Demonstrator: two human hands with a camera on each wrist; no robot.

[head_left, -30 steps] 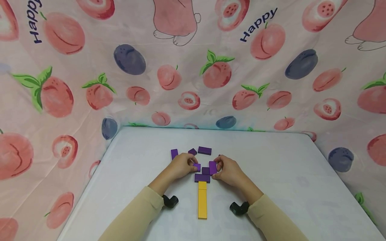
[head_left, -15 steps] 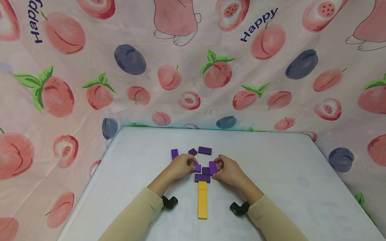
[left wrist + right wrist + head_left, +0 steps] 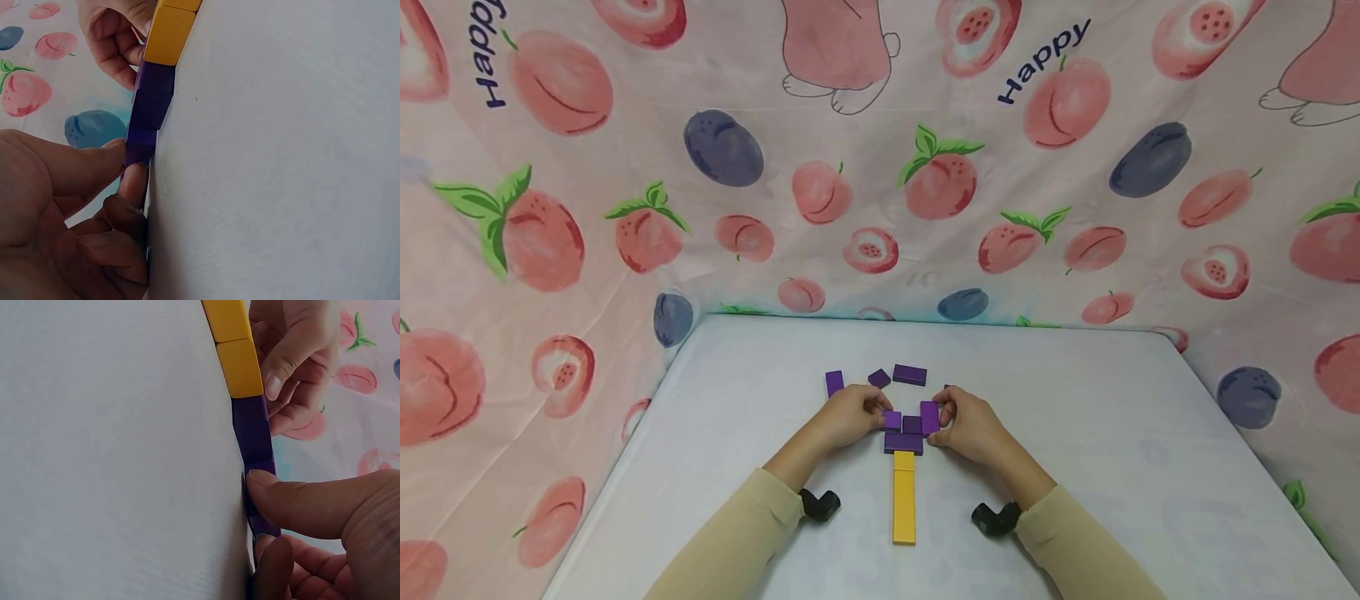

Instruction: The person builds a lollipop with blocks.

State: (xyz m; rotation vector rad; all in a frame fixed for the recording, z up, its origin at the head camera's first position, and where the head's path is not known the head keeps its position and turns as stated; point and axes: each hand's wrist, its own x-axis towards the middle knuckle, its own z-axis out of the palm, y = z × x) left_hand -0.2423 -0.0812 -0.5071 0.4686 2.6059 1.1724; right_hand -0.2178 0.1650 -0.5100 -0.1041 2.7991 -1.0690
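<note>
Left hand (image 3: 850,415): grip pinching a small purple block (image 3: 892,420). Right hand (image 3: 974,427): grip pinching an oblong purple block (image 3: 929,417). Between both grips: a dark purple block (image 3: 912,425). Nearer the person than the grips: a crosswise purple block (image 3: 903,443), then yellow blocks (image 3: 904,507) in line on the white surface (image 3: 1075,467). Beyond the grips: a long purple block (image 3: 910,375).
</note>
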